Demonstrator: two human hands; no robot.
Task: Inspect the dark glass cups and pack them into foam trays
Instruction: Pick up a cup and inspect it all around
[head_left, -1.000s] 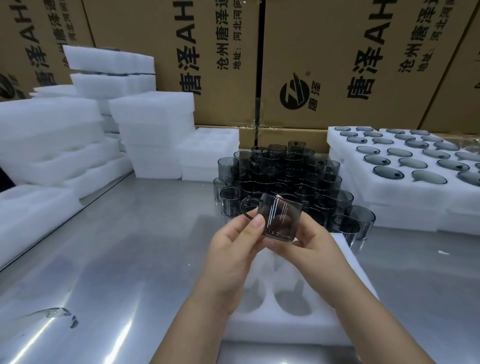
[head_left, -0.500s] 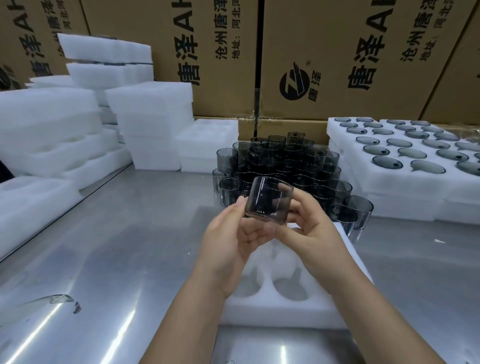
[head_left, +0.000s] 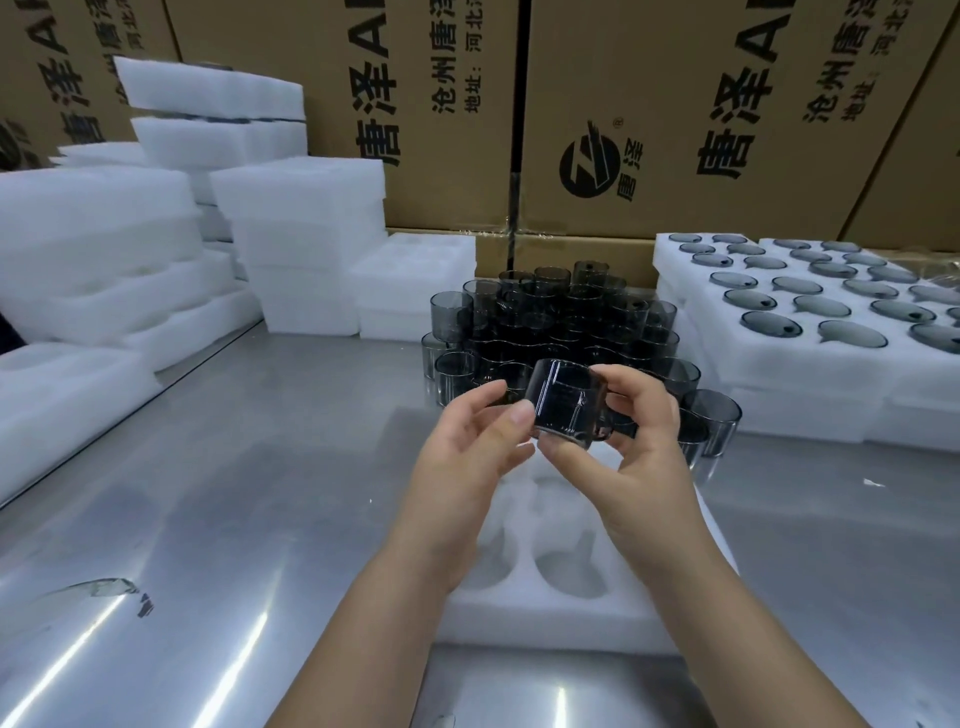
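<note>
I hold one dark glass cup (head_left: 566, 402) in front of me, tilted on its side above a white foam tray (head_left: 550, 608) with empty round pockets. My right hand (head_left: 631, 457) grips the cup, thumb under it and fingers round its far side, where the handle shows. The fingers of my left hand (head_left: 467, 452) pinch the cup's left edge. Behind the cup stands a pile of dark glass cups (head_left: 561, 322), stacked in layers on the metal table.
Foam trays filled with cups (head_left: 810, 332) lie at the right. Stacks of empty foam trays (head_left: 301, 244) stand at the left and back left. Cardboard boxes (head_left: 649, 114) wall off the back. The steel table (head_left: 234, 493) stretches out to my left.
The cup has been turned between my hands; its handle, first at the left, now shows at the lower right by my right hand's fingers. Both hands stay over the foam tray.
</note>
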